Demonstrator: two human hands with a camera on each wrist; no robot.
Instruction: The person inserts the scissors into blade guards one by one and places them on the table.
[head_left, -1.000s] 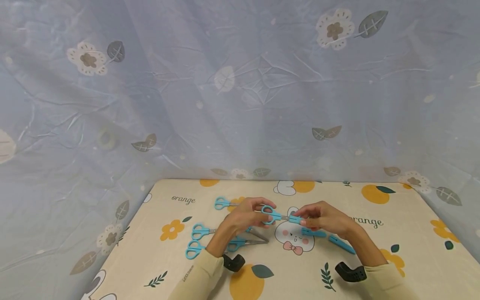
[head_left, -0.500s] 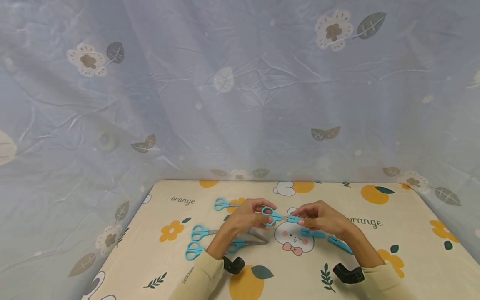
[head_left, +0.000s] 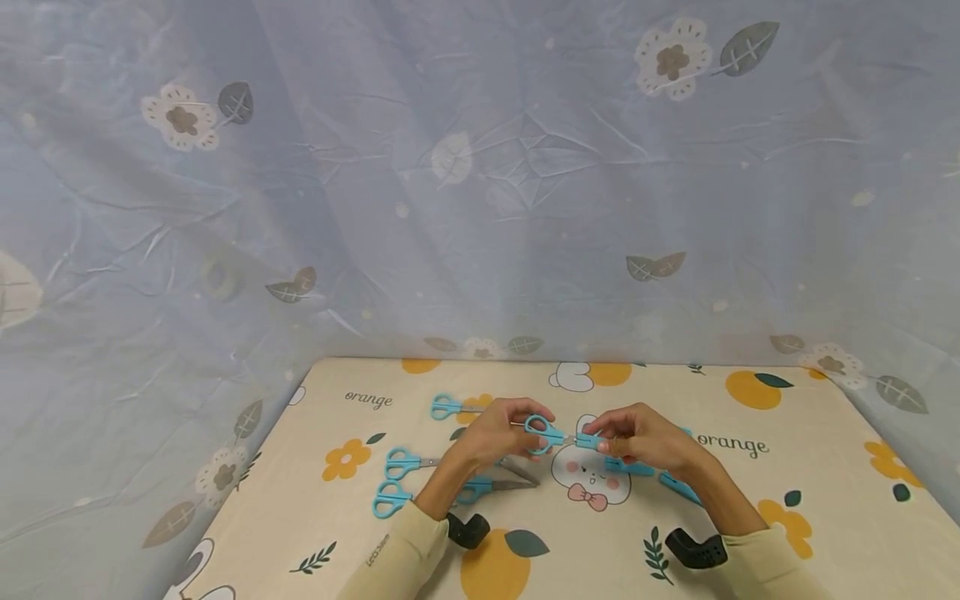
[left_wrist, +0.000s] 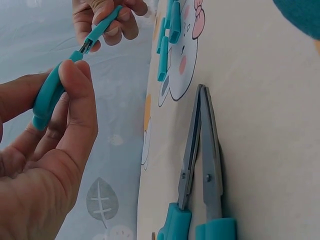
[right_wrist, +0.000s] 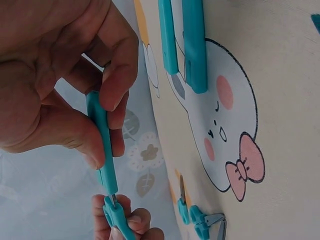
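Note:
My left hand (head_left: pixel 497 433) pinches the looped handles of a pair of blue scissors (head_left: pixel 542 433) above the table. In my right hand (head_left: pixel 647 435) is a blue blade cover (head_left: pixel 587 441), held between thumb and fingers. The blades sit mostly inside the cover; a short strip of metal shows between cover and handles in the left wrist view. Under and beside the left hand lie several uncovered scissors, among them a pair (left_wrist: pixel 205 170) with slightly parted blades. Below the right hand lie more blue covers (head_left: pixel 628 467).
A patterned cloth (head_left: pixel 585 558) covers the table. Another pair of scissors (head_left: pixel 444 407) lies farther back, and two more (head_left: pixel 402 463) are at the left. One cover (head_left: pixel 679 487) lies by the right forearm. A pale curtain (head_left: pixel 480 208) hangs behind the table.
Both hands keep nearly the same place and the same hold on scissors and cover. The whole head view shifts very slightly.

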